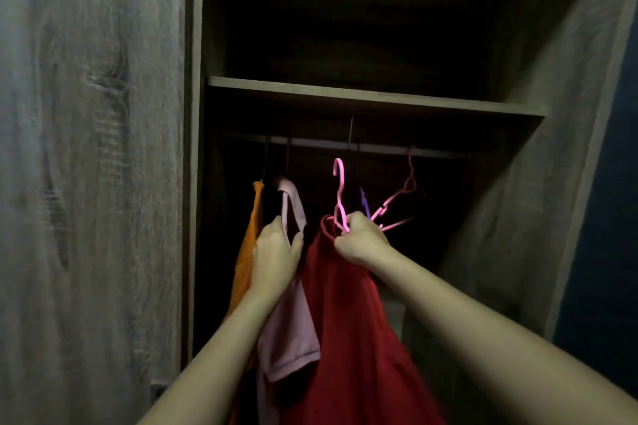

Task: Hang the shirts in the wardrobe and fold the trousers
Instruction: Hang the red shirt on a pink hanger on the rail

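- My right hand (pixel 359 241) is fisted around the pink hanger (pixel 340 197), red shirt (pixel 348 321) dangling below the rail (pixel 345 143).
- Hook points straight up, short of the rail.
- My left hand (pixel 276 255) pinches the pink shirt (pixel 290 328) aside, leftwards.

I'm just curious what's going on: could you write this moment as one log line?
stage: hanging | right hand: grips pink plastic hanger with red shirt, hook below metal rail | left hand: holds pale pink shirt
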{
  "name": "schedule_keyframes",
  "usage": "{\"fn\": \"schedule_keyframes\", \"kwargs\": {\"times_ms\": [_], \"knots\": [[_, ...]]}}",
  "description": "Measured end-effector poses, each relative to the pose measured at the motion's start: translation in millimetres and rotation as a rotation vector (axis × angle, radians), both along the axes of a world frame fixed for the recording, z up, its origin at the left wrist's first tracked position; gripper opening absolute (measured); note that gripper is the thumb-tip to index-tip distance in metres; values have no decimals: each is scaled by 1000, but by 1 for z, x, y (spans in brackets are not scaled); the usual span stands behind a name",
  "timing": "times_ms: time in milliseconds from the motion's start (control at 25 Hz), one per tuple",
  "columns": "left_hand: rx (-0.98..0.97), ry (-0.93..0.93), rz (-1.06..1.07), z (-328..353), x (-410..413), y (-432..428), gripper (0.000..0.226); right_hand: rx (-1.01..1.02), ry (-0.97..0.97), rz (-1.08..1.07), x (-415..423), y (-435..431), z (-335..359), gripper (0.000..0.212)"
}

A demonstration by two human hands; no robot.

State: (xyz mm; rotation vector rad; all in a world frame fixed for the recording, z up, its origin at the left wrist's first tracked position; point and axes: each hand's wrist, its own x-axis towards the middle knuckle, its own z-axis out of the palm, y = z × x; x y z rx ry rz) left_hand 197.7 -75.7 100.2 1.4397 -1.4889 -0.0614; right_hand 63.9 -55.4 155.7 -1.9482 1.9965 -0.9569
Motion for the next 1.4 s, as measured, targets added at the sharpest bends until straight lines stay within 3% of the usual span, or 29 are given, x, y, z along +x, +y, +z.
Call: {"fn": "schedule_keyframes", "kwargs": {"times_ms": [120, 280, 480, 680, 880, 1160, 1280, 1400], "knots": [[5, 93, 23, -9, -5, -47, 66, -38, 122, 43, -1, -33, 8, 35], [-73, 213, 95, -5, -1, -74, 44, -87, 212, 73, -5, -70, 25, 32], [-97, 32, 80, -8, -10, -79, 60, -125, 242, 41, 8, -129, 48, 31], [-95, 23, 41, -3, -18, -75, 64, -51, 350, 30, 25, -183, 69, 38], [-74, 31, 38, -1, -19, -77, 65, 37, 450, 121, 31, -206, 46, 37], [-41, -51, 0, -6, -17, -87, 65, -38, 352, 34, 23, -192, 42, 39], [-41, -38, -39, -4, -19, -64, 63, -225, 273, 6, 20, -166, 46, 40], [-190, -18, -7, -8, 1, -22, 54, -414, 192, 128, 35, -125, 37, 41]]}}
